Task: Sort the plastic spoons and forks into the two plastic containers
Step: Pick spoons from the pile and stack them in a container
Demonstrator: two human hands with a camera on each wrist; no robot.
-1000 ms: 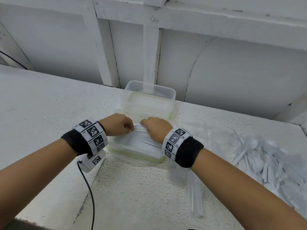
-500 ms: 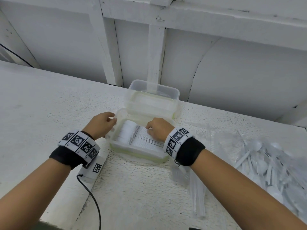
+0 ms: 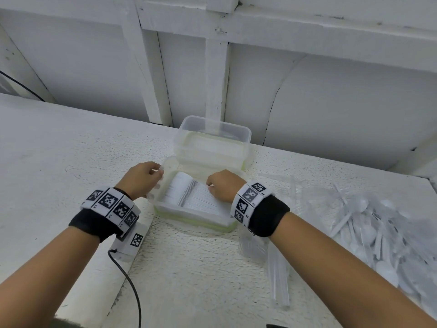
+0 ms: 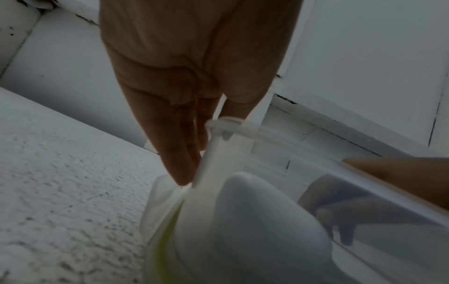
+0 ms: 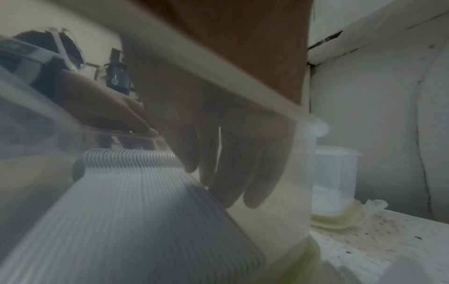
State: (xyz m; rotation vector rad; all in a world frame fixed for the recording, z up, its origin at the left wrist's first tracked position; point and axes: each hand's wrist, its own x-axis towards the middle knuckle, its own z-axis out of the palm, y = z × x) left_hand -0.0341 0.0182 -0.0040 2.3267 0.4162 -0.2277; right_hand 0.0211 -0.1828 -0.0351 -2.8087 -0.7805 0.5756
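A rough white-painted table [image 3: 194, 275] runs up to a white panelled wall [image 3: 331, 95]. Nearest the person, a black cable [image 3: 128, 282] trails off a small marker-tagged white box [image 3: 132, 240] on the left. Empty clear wrappers [image 3: 276, 268] lie just right of centre. Farther right, a loose heap of white plastic spoons [image 3: 378, 230] is spread over the table.

Beyond these stands the near container [image 3: 189, 217], clear with a greenish base rim. Inside it lies a tightly nested row of white forks [image 3: 198, 197], handles toward the right. The left hand [image 3: 142, 178] grips the container's left rim, thumb inside and fingers down the outer wall, as the left wrist view shows. The right hand [image 3: 223, 185] reaches into the container, its fingers [image 5: 245, 180] extended downward and resting against the far-right end of the fork row; it grips nothing.

Just behind, touching or nearly touching the near one, the second container [image 3: 214, 143] sits against the wall; what it holds is unclear.
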